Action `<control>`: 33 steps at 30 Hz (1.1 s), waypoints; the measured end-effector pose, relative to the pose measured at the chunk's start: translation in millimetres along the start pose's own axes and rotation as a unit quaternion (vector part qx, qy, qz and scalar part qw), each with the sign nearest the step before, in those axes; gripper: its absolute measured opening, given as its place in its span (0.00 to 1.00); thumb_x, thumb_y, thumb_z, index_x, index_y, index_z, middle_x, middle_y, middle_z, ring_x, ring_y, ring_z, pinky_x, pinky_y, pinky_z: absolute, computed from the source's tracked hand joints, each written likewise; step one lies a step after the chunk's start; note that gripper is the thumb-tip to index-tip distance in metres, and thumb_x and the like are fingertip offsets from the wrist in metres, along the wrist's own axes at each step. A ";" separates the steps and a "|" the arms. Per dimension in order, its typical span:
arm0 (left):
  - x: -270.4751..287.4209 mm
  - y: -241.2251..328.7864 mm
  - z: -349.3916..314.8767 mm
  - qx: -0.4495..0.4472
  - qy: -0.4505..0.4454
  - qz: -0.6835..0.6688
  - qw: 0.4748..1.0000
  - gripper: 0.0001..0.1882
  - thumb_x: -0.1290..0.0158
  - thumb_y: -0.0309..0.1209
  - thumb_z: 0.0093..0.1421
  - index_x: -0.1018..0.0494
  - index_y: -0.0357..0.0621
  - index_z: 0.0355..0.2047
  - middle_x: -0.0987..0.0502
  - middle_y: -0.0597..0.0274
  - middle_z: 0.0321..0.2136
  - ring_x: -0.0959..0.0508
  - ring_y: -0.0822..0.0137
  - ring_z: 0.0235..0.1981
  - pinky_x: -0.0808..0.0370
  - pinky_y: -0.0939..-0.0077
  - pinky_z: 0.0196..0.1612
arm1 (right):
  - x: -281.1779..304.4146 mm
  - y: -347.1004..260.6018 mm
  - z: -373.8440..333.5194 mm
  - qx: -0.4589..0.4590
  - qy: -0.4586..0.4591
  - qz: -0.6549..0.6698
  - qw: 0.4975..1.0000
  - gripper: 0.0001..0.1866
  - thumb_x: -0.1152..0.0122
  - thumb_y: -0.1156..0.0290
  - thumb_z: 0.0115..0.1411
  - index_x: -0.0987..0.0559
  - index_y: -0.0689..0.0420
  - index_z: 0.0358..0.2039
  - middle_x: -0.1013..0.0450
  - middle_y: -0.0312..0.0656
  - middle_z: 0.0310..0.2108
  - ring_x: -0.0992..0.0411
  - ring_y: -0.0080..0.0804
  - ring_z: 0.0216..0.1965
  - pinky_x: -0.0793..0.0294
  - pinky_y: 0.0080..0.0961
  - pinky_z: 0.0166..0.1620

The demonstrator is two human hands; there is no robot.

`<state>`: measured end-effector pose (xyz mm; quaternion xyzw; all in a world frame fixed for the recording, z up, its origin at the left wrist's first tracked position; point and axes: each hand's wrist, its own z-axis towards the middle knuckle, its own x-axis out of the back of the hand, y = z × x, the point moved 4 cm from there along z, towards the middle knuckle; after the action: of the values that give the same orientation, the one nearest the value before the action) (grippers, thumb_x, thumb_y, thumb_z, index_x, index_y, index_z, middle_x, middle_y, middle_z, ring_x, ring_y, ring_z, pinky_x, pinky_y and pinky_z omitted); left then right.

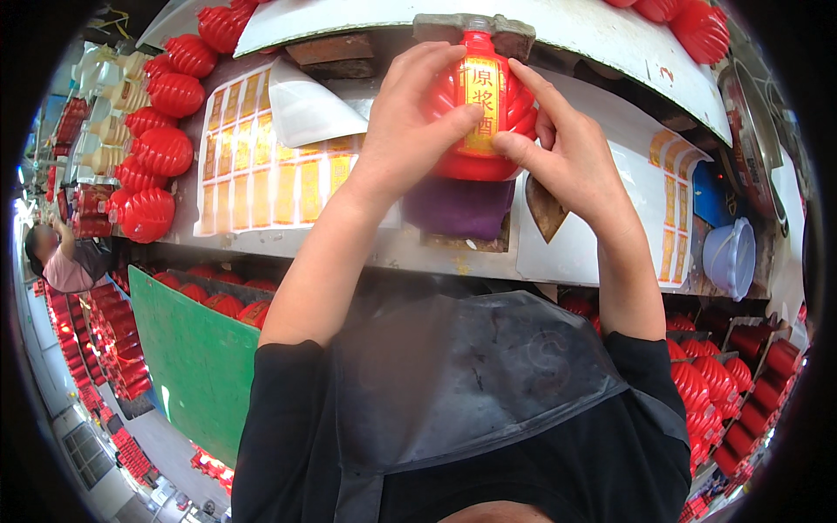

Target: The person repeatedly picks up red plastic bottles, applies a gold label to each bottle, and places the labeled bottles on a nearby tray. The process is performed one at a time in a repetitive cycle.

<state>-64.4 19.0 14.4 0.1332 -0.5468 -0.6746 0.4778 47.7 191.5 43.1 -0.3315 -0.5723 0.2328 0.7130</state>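
- At the bench's ctr., dead ahead of the wearer, a red ribbed bottle (516, 106) sits between two bare hands, above a purple cloth (462, 211) that shows past its base.
- Long axis: runs away from the wearer, base near, neck (477, 40) far; whether it lies flat or tilts, can't tell from this angle.
- Yellow label (482, 87), lengthwise on the bottle, faces up toward the wearer, approx. in line w/ the neck.
- L. hand (408, 112) is on the bottle's L. side, fingertips near the shoulder, thumb reaching over the label.
- R. hand (571, 144) is on the R. side, index at the shoulder, thumb by the label's lower R. edge.
- Neither hand is nearer: both touch, cupping the bottle from opp. sides; how hard they press, can't tell.
- Flanking: a label sheet (266, 187) w/ backing curled up, L.; a second, narrower strip of labels (670, 209), R., nr. a pale-blue bucket (731, 259).
- Far L.: more red bottles (162, 151) in a row along the bench.
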 end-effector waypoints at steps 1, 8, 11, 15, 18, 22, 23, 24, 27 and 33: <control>0.2 -0.7 0.2 0.013 -0.001 -0.029 0.999 0.32 0.35 0.35 0.61 0.29 0.43 0.65 0.35 0.55 0.66 0.35 0.61 0.68 0.39 0.67 0.71 | 0.8 3.0 1.6 -0.019 -0.016 0.048 0.999 0.39 0.31 0.55 0.63 0.32 0.52 0.72 0.39 0.30 0.23 0.39 0.19 0.27 0.36 0.20 0.32; 2.0 1.7 -0.4 0.037 -0.032 -0.082 0.995 0.37 0.33 0.38 0.60 0.33 0.43 0.68 0.38 0.57 0.67 0.36 0.62 0.69 0.38 0.66 0.71 | 2.5 8.5 4.5 -0.044 -0.046 0.095 0.993 0.37 0.32 0.60 0.65 0.33 0.51 0.73 0.40 0.28 0.23 0.39 0.16 0.27 0.37 0.17 0.33; 0.9 2.3 1.0 0.013 -0.011 -0.048 0.999 0.37 0.32 0.36 0.56 0.31 0.41 0.64 0.33 0.52 0.63 0.31 0.56 0.65 0.33 0.63 0.68 | 0.5 4.7 2.6 -0.028 -0.024 0.066 0.997 0.38 0.29 0.62 0.63 0.33 0.51 0.72 0.41 0.27 0.22 0.40 0.16 0.26 0.37 0.17 0.32; -0.5 1.1 1.6 -0.008 0.011 -0.022 1.000 0.37 0.31 0.36 0.52 0.29 0.40 0.62 0.30 0.49 0.61 0.29 0.52 0.63 0.31 0.61 0.66 | -0.3 3.0 2.6 -0.031 -0.012 0.047 0.998 0.40 0.28 0.62 0.62 0.32 0.50 0.72 0.41 0.27 0.21 0.40 0.16 0.25 0.37 0.18 0.31; -0.6 0.2 1.0 -0.009 0.011 -0.012 1.000 0.38 0.30 0.37 0.52 0.29 0.40 0.62 0.30 0.49 0.61 0.29 0.51 0.64 0.31 0.60 0.66 | 0.4 3.1 2.8 -0.034 -0.012 0.038 0.999 0.40 0.28 0.61 0.61 0.32 0.50 0.72 0.41 0.28 0.21 0.40 0.17 0.25 0.38 0.18 0.31; -1.3 0.0 1.8 -0.013 0.011 0.002 1.000 0.38 0.30 0.38 0.51 0.29 0.41 0.62 0.30 0.48 0.61 0.30 0.50 0.64 0.32 0.59 0.67 | 0.3 3.1 2.4 -0.033 -0.012 0.035 0.999 0.40 0.28 0.61 0.61 0.32 0.50 0.72 0.42 0.28 0.21 0.40 0.17 0.25 0.37 0.19 0.31; -1.6 -0.1 2.1 -0.012 0.012 0.002 1.000 0.38 0.30 0.38 0.51 0.29 0.41 0.62 0.30 0.48 0.61 0.30 0.50 0.64 0.32 0.58 0.67 | 0.6 2.6 2.7 -0.028 -0.010 0.034 0.999 0.40 0.28 0.60 0.61 0.32 0.50 0.72 0.42 0.28 0.21 0.40 0.17 0.25 0.37 0.19 0.31; -1.8 -0.2 2.3 -0.012 0.012 0.002 1.000 0.39 0.30 0.39 0.51 0.29 0.41 0.62 0.30 0.48 0.61 0.30 0.49 0.64 0.32 0.58 0.67 | 0.8 2.7 3.0 -0.032 -0.012 0.036 0.999 0.40 0.28 0.60 0.61 0.32 0.50 0.72 0.42 0.28 0.21 0.40 0.17 0.25 0.37 0.20 0.31; -1.6 0.5 1.3 -0.016 0.011 0.004 1.000 0.37 0.32 0.38 0.53 0.29 0.42 0.62 0.30 0.48 0.62 0.30 0.49 0.65 0.32 0.58 0.67 | 2.5 2.7 4.4 -0.044 -0.017 0.037 0.998 0.40 0.29 0.58 0.59 0.30 0.51 0.70 0.37 0.33 0.22 0.36 0.22 0.26 0.34 0.23 0.32; 0.0 -2.8 -0.6 0.034 -0.018 -0.113 0.993 0.25 0.50 0.32 0.71 0.31 0.39 0.67 0.35 0.55 0.68 0.39 0.61 0.71 0.45 0.66 0.74 | 1.8 -3.8 1.9 -0.024 0.003 0.004 1.000 0.43 0.26 0.54 0.53 0.28 0.54 0.68 0.31 0.40 0.24 0.30 0.30 0.27 0.30 0.28 0.33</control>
<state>-65.3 18.5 11.7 0.1979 -0.5596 -0.7076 0.3835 46.1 190.7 47.4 -0.3519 -0.5743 0.2210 0.7054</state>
